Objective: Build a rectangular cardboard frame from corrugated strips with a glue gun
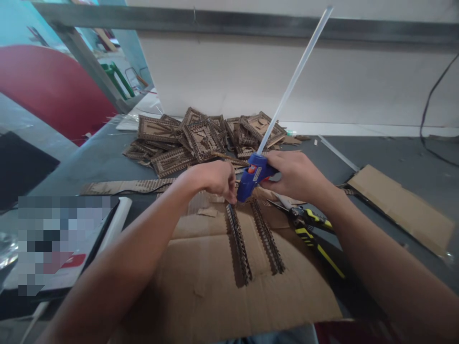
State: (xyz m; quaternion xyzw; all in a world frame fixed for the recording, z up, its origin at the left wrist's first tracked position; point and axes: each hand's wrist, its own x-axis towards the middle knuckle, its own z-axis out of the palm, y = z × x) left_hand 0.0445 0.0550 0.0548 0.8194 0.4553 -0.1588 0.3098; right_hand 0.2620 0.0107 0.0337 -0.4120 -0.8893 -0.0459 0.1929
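My right hand (292,172) is wrapped round a blue hot glue gun (255,174), whose nozzle end points down at the cardboard. A long clear glue stick (296,76) rises from its back. Close beside the gun, my left hand (220,179) is closed with its fingertips pinched at the top of a corrugated strip (238,243); whether it holds that strip or something smaller is hidden. A second corrugated strip (267,236) runs roughly parallel to the right. Both lie on a large brown cardboard sheet (201,267).
A heap of small framed cardboard pieces (202,138) sits at the back. Pliers with black-and-yellow handles (315,239) lie right of the strips. Further right is a cardboard panel (401,205). A device with a blurred screen (68,243) stands at left, and a red chair (53,91) behind.
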